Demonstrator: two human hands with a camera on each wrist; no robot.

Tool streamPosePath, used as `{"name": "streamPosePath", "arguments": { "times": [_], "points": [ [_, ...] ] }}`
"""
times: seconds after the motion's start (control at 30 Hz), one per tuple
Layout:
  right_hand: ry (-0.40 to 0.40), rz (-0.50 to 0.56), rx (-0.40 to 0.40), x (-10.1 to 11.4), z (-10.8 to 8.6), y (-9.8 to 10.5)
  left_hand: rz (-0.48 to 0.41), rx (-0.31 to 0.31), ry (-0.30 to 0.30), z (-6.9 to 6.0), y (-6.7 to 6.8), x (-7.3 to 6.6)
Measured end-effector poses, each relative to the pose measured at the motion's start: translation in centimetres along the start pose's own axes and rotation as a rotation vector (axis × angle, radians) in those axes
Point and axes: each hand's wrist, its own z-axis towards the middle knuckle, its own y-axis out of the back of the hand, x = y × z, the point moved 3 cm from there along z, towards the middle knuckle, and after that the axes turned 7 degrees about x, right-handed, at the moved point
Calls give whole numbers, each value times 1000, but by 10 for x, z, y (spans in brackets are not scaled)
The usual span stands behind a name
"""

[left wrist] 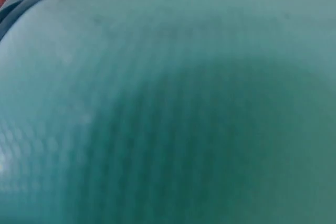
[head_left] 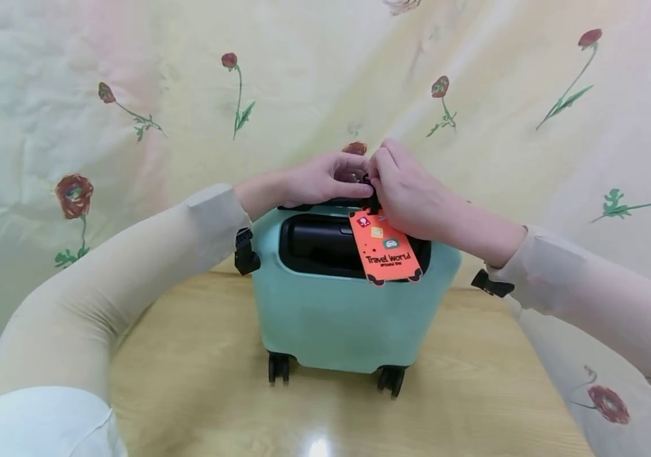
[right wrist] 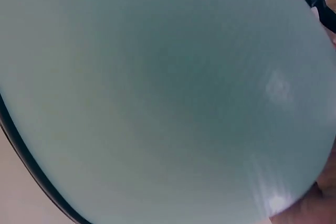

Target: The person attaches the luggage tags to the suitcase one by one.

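Observation:
A mint-green suitcase (head_left: 342, 317) stands upright on its wheels, with a black recessed panel (head_left: 316, 244) on its upper part. From its top handle area hangs an orange luggage tag (head_left: 385, 251) printed "Travel World", on a black strap (head_left: 374, 202). My right hand (head_left: 411, 190) pinches the strap above the tag. Across from it, my left hand (head_left: 322, 178) has its thumb and curled fingers at the same strap, close to the right fingertips. The exact grip is partly hidden. Both wrist views are mostly filled by the suitcase's green shell (left wrist: 184, 103).
Beneath the suitcase is a light wooden table (head_left: 200, 362). A pale cloth with printed red flowers (head_left: 188, 82) hangs behind it. Black wheels (head_left: 391, 379) show at the suitcase's base. Each sleeve carries a black strap device at the wrist.

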Motion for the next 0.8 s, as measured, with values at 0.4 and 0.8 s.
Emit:
{"name": "streamPosePath", "arguments": {
  "times": [0.4,0.8],
  "points": [
    [-115,188,-59,-3,-9,-9,86,-25,20,-2,-1,0],
    [-153,223,-220,-6,-20,-10,46,-39,11,0,-6,0]
  ]
}}
